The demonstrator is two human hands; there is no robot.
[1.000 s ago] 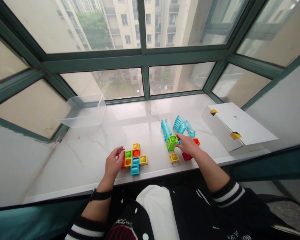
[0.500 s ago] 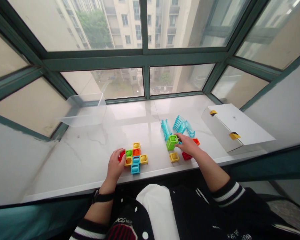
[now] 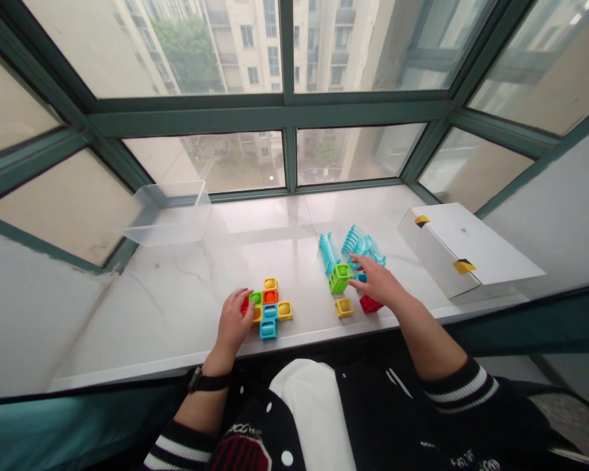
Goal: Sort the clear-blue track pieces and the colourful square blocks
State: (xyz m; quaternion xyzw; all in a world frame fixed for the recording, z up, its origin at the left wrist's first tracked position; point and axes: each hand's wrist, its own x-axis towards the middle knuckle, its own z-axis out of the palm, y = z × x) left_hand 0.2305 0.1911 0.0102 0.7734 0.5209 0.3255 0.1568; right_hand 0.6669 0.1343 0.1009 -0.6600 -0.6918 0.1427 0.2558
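Note:
My left hand [image 3: 234, 320] curls around a red block [image 3: 245, 305] at the left end of a flat cluster of toy blocks. In that cluster are a green block [image 3: 256, 299], an orange block [image 3: 270, 297], blue blocks [image 3: 268, 328] and yellow blocks [image 3: 285, 310]. My right hand [image 3: 379, 282] hovers with thumb and fingers apart, just right of a taller green block piece [image 3: 341, 279]. Beneath and around it lie a blue block [image 3: 360, 278], partly hidden, a red block [image 3: 370, 303] and a yellow block [image 3: 344, 307].
Clear blue track pieces [image 3: 328, 253] lie behind the green piece, with a curved one [image 3: 356, 241] beside them. A clear plastic bin [image 3: 177, 232] stands at the back left. On the right is a white box [image 3: 471, 248] with striped tape. Windows border the white sill [image 3: 177, 320].
My right hand has come off the green block piece and shifted slightly right, its fingers spreading. An orange block beside it is now hidden by the hand. My left hand stays at the red block.

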